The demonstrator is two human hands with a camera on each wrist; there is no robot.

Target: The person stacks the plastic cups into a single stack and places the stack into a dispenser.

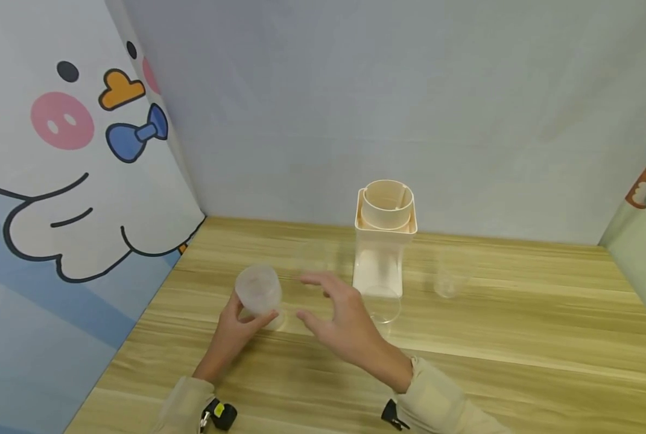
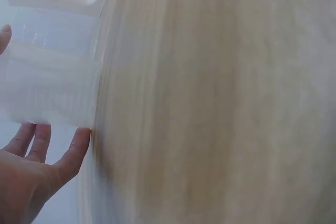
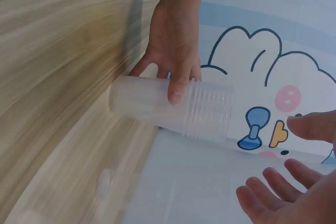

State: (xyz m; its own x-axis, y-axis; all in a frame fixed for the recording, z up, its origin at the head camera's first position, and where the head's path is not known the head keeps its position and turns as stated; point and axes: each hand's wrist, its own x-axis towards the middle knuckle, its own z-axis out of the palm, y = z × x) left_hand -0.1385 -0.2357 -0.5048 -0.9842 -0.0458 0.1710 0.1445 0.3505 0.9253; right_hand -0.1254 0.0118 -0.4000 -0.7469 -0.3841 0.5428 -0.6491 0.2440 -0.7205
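Observation:
A stack of clear plastic cups (image 1: 259, 288) stands on the wooden table at the left. My left hand (image 1: 234, 330) grips it from the side, thumb and fingers around the lower part. The right wrist view shows the stacked rims of the cups (image 3: 210, 109) with the left thumb lying across their wall. My right hand (image 1: 350, 320) hovers to the right of the stack, fingers and thumb spread apart, holding nothing. One clear cup (image 1: 383, 306) stands just beyond the right hand, partly hidden by it.
A cream plastic stand with a round open top (image 1: 388, 208) is at the back of the table. Another clear cup (image 1: 449, 283) stands to its right, and a faint clear cup (image 1: 313, 258) to its left. A grey curtain (image 1: 409, 120) hangs behind the table.

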